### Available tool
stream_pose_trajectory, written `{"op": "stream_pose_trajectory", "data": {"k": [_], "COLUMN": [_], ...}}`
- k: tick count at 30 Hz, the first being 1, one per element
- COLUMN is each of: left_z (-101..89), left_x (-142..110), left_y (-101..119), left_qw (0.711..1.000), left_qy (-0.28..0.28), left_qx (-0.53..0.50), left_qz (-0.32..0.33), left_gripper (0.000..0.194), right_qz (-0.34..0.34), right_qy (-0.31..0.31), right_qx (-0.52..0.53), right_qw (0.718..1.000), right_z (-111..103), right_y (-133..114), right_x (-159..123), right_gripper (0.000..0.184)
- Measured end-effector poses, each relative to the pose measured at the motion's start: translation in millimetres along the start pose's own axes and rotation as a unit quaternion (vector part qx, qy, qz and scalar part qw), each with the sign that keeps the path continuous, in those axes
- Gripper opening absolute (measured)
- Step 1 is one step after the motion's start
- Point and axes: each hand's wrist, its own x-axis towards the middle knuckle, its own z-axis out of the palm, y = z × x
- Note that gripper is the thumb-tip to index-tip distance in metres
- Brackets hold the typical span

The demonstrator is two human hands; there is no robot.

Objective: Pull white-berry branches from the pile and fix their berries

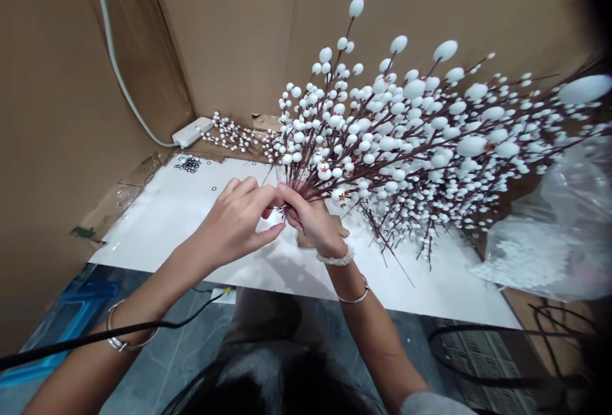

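The right grip (310, 217) is closed round the stems of the white-berried bunch (414, 88), seemingly to gather their ends while the heads fan beyond it; the left grip (234, 218), half-open beside it, shows no clear hold.

A white-topped table (157, 224) and the cardboard wall (229, 32) behind it are seen at close range from a single head-worn camera, aimed forward and steeply down over the wearer's forearms; the floor (191, 364) is taken in along the lower edge.
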Motion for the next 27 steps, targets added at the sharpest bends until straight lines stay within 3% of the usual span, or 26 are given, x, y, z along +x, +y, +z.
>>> {"op": "stream_pose_trajectory", "data": {"k": [18, 23, 27], "left_z": [3.0, 1.5, 4.0], "left_x": [-2, -12, -23], "left_y": [3, 12, 16], "left_qw": [0.998, 0.996, 0.979], "left_qy": [0.052, 0.037, 0.051], "left_qx": [0.021, -0.081, -0.196], "left_qz": [0.021, -0.023, 0.001], "left_gripper": [0.013, 0.025, 0.025], "right_qz": [-0.025, -0.015, -0.006], "right_qy": [-0.005, 0.023, 0.03], "right_qx": [0.022, 0.041, 0.032], "right_qw": [0.999, 0.999, 0.999], "right_z": [9, 8, 10], "right_y": [-4, -4, -1], "right_x": [-4, -3, -2], "right_gripper": [0.038, 0.038, 0.038]}}
